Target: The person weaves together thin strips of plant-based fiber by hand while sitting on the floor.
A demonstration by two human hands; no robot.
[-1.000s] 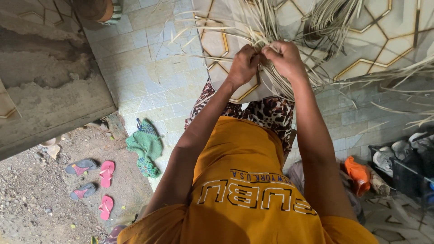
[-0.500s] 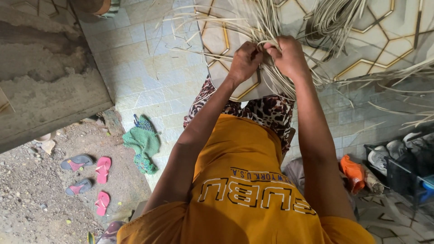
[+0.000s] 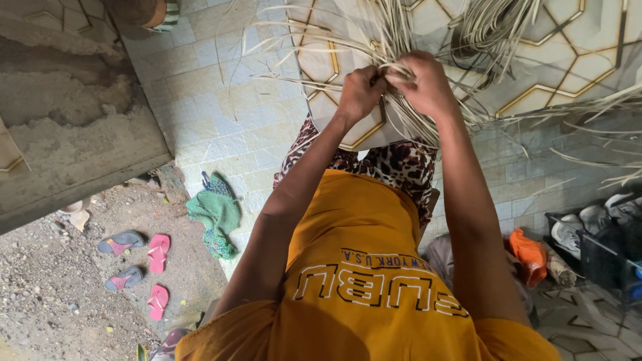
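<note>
Above our lap, we pinch pale palm strips [image 3: 401,113] between our left hand [image 3: 360,93] and right hand [image 3: 424,83], both grips closed on them. Only a small woven knot shows at our fingers; most strips splay loose over the tiled floor [image 3: 214,120], so we judge much remains.

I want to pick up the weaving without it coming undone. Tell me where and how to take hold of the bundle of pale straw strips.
Probably grip the bundle of pale straw strips at the gathered part where the left hand and right hand pinch it. Come in from the near side, fingers closing from both flanks. There the strips lie packed together; farther out they fan into loose ends that would likely slip.
</note>
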